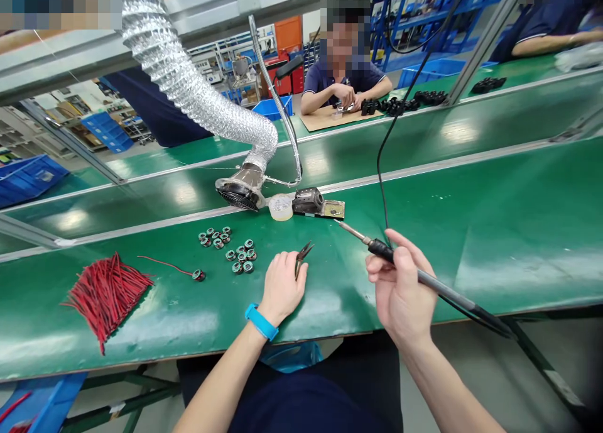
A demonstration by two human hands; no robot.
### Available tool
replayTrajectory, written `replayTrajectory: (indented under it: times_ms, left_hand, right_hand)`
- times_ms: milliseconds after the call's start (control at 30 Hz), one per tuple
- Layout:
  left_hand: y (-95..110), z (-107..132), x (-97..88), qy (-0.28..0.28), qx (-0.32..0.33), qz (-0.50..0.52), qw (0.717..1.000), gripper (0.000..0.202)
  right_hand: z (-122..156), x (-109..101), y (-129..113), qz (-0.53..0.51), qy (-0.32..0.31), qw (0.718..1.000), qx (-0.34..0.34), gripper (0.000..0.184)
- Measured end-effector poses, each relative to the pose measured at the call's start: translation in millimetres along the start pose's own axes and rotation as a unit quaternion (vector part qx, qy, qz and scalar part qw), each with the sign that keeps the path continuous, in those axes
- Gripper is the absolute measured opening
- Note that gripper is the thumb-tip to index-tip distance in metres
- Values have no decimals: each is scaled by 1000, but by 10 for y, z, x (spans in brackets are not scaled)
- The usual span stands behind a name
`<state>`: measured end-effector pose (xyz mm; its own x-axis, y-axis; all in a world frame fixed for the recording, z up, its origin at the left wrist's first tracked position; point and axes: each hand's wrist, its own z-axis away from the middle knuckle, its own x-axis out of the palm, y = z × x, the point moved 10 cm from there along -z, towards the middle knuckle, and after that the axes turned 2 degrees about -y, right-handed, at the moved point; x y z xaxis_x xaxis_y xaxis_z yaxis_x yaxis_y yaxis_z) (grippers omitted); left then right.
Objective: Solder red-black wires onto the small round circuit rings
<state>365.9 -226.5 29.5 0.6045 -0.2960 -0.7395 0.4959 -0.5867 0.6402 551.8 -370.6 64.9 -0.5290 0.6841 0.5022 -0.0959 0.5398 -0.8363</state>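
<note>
My right hand (405,288) is closed around a soldering iron (382,251), its bare tip pointing up and left toward the iron stand (308,202). Low over the bench, my left hand (284,283) grips a pair of tweezers or small pliers (304,257) whose points face away from me; the exact kind is hard to make out. To its left lie two groups of small round parts with green tops, one group (242,256) nearer and one group (215,236) farther off. A single round part (198,275) has a red wire (164,263) running from it.
A bundle of red wires (110,298) lies at the left. A fume fan (240,191) hangs from a silver duct (202,93) behind the parts. Beside the iron stand sits a clear round container (281,208). A co-worker (346,84) sits across the green bench (509,232).
</note>
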Motion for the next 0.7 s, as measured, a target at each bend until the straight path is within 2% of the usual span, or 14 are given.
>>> replayTrajectory:
  times_ms: [67,100,167,200,267,333,500,600,700]
  left_hand:
    - [-41,52,70,-51,-45,111,992,29]
    - [9,86,120,-88,-59,198,975,32]
    - [226,161,201,-162,-67,349,921,40]
    - [348,192,217,-190,-66,392,898,43]
    - [529,224,216,-219,-65,422,877,49]
    - [613,217,196,-219,-65,419,879,51]
    - [672,173,180,-222,-55,397,889,50]
    - [677,155,168,-230,-56,385,892,48]
    - [684,129,129,-233,-54,367,899,45]
  right_hand:
    - [8,17,26,26,-24,999,-35,34]
    - [16,36,52,39,-40,997,-45,30]
    - [34,74,94,68,-65,994,-60,22]
    - [40,85,100,84,-71,992,-67,20]
    - [45,99,80,111,-72,988,-82,20]
    - [48,113,43,129,-75,984,-94,19]
    - [92,126,-26,174,-103,969,-143,13]
    - [146,169,-91,219,-138,943,-207,11]
    - [206,276,-194,243,-193,907,-285,19]
